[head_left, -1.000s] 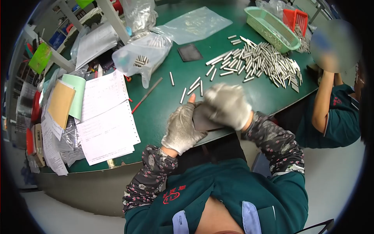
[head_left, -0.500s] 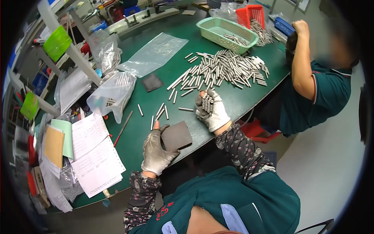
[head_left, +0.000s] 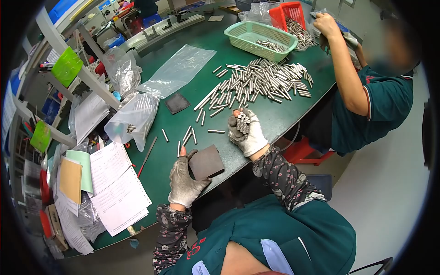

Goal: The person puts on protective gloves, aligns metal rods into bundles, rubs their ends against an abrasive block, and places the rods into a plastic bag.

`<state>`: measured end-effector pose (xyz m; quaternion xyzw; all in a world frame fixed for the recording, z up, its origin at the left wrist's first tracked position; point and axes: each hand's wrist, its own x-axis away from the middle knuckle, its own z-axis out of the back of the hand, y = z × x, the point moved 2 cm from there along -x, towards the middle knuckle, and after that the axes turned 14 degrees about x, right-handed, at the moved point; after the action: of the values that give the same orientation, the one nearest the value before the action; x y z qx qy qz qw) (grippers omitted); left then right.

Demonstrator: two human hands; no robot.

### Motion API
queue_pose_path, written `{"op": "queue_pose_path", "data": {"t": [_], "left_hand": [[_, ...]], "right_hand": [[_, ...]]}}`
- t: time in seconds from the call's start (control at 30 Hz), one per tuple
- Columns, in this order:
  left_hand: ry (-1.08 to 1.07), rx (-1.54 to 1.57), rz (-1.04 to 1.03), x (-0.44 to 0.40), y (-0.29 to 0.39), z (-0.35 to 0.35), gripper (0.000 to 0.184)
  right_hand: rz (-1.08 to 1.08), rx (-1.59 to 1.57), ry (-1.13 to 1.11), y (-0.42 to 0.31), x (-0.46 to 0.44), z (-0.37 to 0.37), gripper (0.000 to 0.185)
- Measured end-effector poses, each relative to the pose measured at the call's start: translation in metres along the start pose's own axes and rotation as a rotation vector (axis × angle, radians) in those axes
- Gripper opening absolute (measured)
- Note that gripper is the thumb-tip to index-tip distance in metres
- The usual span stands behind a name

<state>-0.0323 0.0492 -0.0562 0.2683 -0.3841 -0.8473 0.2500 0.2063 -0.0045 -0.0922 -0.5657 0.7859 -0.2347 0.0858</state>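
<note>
My left hand (head_left: 184,181), in a worn grey-white glove with a bare fingertip, curves around the left side of a dark grey square block (head_left: 206,162). Its thumb lies along the lower edge and its fingers are at the upper left corner. That bare fingertip is close to a short metal pin (head_left: 178,148). My right hand (head_left: 251,140), also gloved, is closed around a bundle of metal pins (head_left: 243,123), ends facing up. A single pin (head_left: 216,131) lies left of it, and a large heap of pins (head_left: 256,82) spreads beyond.
A green basket (head_left: 261,39) and a red basket (head_left: 288,18) stand at the back. Left are a bag with pins (head_left: 133,121), a flat plastic bag (head_left: 178,71), a dark square pad (head_left: 177,103), a thin file-like strip (head_left: 147,156) and papers (head_left: 120,197). A co-worker (head_left: 369,105) sits right.
The view has shifted slightly. Both my hands keep nearly the same pose, with the bundle still in the right. The co-worker's raised hand has moved left, and their other hand now shows.
</note>
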Motion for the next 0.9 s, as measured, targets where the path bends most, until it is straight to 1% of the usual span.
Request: {"op": "queue_pose_path", "data": {"t": [0.07, 0.27, 0.37, 0.47, 0.57, 0.67, 0.7, 0.77, 0.8, 0.87, 0.9], "left_hand": [[-0.002, 0.0, 0.002, 0.0, 0.001, 0.0, 0.126], [-0.006, -0.055, -0.101, 0.001, -0.004, 0.0, 0.128], [-0.007, -0.076, -0.135, 0.001, -0.003, 0.0, 0.127], [-0.004, -0.085, -0.132, 0.003, -0.003, 0.0, 0.124], [-0.009, -0.094, -0.115, 0.002, -0.001, 0.0, 0.122], [-0.006, -0.065, -0.108, 0.003, -0.004, 0.0, 0.116], [-0.038, -0.083, -0.066, 0.001, -0.002, -0.001, 0.114], [-0.064, -0.137, 0.048, -0.001, 0.004, 0.002, 0.11], [-0.085, -0.118, 0.014, -0.003, 0.008, 0.005, 0.105], [-0.058, -0.096, 0.014, -0.002, 0.004, 0.005, 0.106], [-0.038, -0.073, 0.03, -0.002, 0.006, 0.007, 0.106]], "right_hand": [[0.002, 0.003, -0.037, 0.0, -0.001, 0.003, 0.029], [0.03, 0.033, -0.01, 0.001, -0.001, 0.002, 0.03], [0.011, 0.023, -0.036, 0.0, -0.002, 0.003, 0.031], [0.015, 0.047, 0.003, 0.0, -0.001, 0.003, 0.031], [0.01, 0.03, 0.104, 0.0, 0.002, -0.008, 0.032], [-0.01, 0.004, 0.093, -0.001, 0.0, -0.005, 0.033], [0.011, 0.049, 0.043, -0.002, 0.002, -0.009, 0.03], [0.09, 0.234, 0.261, -0.002, 0.007, -0.019, 0.022], [0.114, 0.333, 0.343, 0.001, 0.01, -0.034, 0.018], [0.206, 1.018, 0.07, -0.001, 0.035, -0.075, 0.016], [0.335, 1.345, -0.007, 0.003, 0.049, -0.107, 0.016]]}}
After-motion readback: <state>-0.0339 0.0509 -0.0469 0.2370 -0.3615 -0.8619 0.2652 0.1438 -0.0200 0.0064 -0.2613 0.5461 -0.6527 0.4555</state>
